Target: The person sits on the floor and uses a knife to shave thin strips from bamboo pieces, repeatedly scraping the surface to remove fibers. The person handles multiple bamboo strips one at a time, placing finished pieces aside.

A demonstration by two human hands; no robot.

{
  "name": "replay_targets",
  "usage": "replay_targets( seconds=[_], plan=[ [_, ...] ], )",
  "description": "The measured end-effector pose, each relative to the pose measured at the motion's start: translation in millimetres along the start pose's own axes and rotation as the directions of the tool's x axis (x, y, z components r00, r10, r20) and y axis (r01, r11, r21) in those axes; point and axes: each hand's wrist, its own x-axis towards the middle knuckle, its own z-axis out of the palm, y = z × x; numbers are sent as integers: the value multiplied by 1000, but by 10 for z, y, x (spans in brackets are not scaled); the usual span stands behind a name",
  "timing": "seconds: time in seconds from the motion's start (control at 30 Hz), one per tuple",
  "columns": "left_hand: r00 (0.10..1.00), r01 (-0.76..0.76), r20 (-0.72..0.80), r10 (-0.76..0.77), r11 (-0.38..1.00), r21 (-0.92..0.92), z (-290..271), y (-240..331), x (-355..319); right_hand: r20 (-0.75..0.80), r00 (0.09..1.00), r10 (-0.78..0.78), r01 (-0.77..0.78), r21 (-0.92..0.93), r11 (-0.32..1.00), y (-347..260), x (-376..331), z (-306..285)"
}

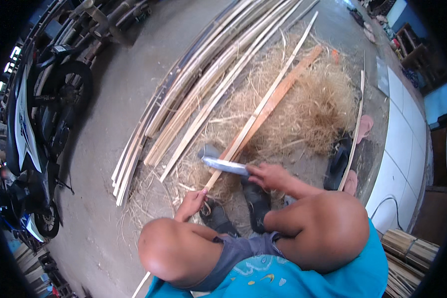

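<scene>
My left hand [191,203] is closed round the near end of a long pale bamboo strip [253,116]. The strip slants away to the upper right over a reddish-brown wooden board [294,74]. In my right hand [270,176] is a large knife [227,166], its handle hidden by the fingers. Its broad, shiny blade points left and lies across the strip, a little beyond my left hand. My two dark shoes [257,201] are just below the blade, between my bent knees.
Tangled shavings [328,109] heap around the board. Long bundled strips [203,82] lie to the left, with a parked motorcycle [39,129] farther left. One loose strip [356,126] and pink sandals [365,127] lie right, beside white tiles [400,144]. A tied bundle [411,246] sits lower right.
</scene>
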Motion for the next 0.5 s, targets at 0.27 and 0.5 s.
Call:
replay_targets(
  seconds=[0.27, 0.5],
  plan=[
    [992, -26, -122, 45, 988, 152, -169, -381, -204, -246, 962, 119, -114, 32, 993, 529, 235, -505],
    [909, 293, -379, -175, 915, 278, -186, -426, -693, -329, 870, 366, -352, 104, 930, 839, 129, -841]
  ],
)
